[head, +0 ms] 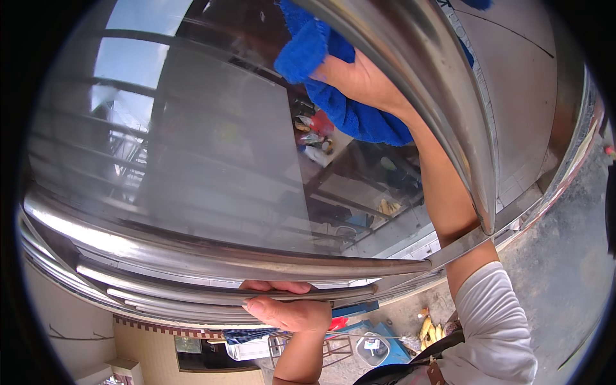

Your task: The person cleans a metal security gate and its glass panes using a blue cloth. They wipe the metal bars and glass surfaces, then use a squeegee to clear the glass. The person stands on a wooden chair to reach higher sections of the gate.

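My right hand [370, 84] holds a blue microfibre cloth [361, 120], bunched around the fingers, on or very near a glass pane [231, 139]. The thumb shows; most of the fingers are hidden in the cloth. The right forearm passes through a gap between stainless steel tubes, under a thick tube [423, 57] at the upper right. Lower down, my left hand [288, 308] is wrapped around a thinner steel tube [187, 284], just below another thick tube [226, 257]. Sky, a building and the bars are mirrored in the glass.
A flat steel bar [464, 248] joins the tubes beside my right forearm. Below are a concrete floor [548, 279], bananas [430, 332], a grey basin [373, 350] and a metal rack [332, 353]. A white wall panel [519, 86] stands at the right.
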Demonstrator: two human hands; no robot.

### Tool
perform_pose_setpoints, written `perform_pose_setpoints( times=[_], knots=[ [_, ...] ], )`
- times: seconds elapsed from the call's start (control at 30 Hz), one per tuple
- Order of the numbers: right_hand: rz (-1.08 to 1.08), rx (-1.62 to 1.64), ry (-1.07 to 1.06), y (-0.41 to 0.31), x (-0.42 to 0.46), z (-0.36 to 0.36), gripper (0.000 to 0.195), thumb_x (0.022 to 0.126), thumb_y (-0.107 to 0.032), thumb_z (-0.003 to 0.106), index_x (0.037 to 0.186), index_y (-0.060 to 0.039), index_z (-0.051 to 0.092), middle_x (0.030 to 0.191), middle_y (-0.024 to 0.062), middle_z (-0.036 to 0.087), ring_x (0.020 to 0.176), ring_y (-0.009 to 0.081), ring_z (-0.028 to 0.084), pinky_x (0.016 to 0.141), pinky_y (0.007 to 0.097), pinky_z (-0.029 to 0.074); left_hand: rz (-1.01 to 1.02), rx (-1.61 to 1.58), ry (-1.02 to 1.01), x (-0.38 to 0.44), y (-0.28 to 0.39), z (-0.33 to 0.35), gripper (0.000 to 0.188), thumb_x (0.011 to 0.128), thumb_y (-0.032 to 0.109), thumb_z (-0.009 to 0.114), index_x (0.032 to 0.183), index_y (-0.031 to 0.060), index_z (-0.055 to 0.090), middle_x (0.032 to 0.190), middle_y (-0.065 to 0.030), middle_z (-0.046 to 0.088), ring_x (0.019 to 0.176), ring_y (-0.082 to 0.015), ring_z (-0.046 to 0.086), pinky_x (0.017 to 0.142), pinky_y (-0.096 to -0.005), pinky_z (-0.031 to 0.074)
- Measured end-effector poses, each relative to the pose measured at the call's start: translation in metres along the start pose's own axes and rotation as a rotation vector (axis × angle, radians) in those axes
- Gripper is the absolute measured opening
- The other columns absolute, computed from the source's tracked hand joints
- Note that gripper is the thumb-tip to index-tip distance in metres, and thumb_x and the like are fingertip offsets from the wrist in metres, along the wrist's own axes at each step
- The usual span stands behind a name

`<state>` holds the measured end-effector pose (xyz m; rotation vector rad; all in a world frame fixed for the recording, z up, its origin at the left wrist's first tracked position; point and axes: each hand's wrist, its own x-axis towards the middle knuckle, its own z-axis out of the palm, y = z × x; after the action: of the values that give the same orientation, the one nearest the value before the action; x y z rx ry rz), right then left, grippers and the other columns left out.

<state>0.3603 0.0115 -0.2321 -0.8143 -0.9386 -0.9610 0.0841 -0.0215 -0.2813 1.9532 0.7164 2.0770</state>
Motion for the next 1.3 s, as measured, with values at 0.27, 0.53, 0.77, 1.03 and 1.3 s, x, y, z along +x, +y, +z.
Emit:
perform_pose_setpoints(
  times=[0.27,0.53,0.77,1.03,1.3],
  knots=[
    [0.26,0.504,-0.355,-0.066,-0.076,0.043,0.044,0.073,-0.029,0.073,0.113,-0.0113,0.066,0.115,0.0119,0.063,0.113,0.0306,0.056,0.103,0.0398,0.042,0.022,-0.097,-0.014,-0.001,-0.001,0.007,0.042,0.105,0.045,0.03,0.076,0.0136,0.034,0.05,0.0054,0.027,0.049,-0.0068,0.028,0.052,-0.0193,0.028],
    [-0.823,0.113,-1.081,-0.138,-0.255,0.046,0.029,0.084,-0.03,0.056,0.105,-0.0156,0.069,0.112,0.0008,0.061,0.116,0.0213,0.051,0.114,0.047,0.021,0.067,-0.065,0.029,0.003,-0.007,0.008,0.042,0.104,0.046,0.033,0.079,0.0129,0.036,0.049,0.0065,0.028,0.041,-0.0047,0.021,0.041,-0.0167,0.02],
    [-0.816,0.192,-1.098,-0.141,-0.309,0.019,0.021,0.088,-0.028,0.054,0.099,-0.0128,0.063,0.105,0.0026,0.057,0.11,0.0214,0.053,0.109,0.0399,0.028,0.084,-0.04,0.089,0.001,-0.01,0.008,0.042,0.104,0.046,0.031,0.081,0.0121,0.038,0.048,0.0051,0.029,0.04,-0.0055,0.024,0.038,-0.0183,0.02],
    [-0.389,0.172,-0.799,-0.081,-0.229,0.025,0.021,0.093,-0.03,0.052,0.097,-0.0101,0.058,0.103,0.0038,0.056,0.104,0.0228,0.054,0.106,0.0343,0.034,0.054,-0.095,0.028,-0.004,-0.021,0.006,0.039,0.105,0.042,0.034,0.084,0.0097,0.041,0.052,0.0034,0.03,0.04,-0.0056,0.024,0.036,-0.0181,0.02],
    [0.378,-0.39,-0.301,0.005,-0.256,-0.074,0.047,0.08,-0.051,0.06,0.103,-0.0109,0.067,0.12,0.0157,0.057,0.119,0.0376,0.046,0.102,0.0594,0.024,-0.051,-0.287,-0.072,-0.001,-0.003,0.011,0.041,0.106,0.04,0.033,0.081,0.0085,0.037,0.055,0.0014,0.029,0.046,-0.0076,0.023,0.038,-0.0205,0.018]
  ],
)
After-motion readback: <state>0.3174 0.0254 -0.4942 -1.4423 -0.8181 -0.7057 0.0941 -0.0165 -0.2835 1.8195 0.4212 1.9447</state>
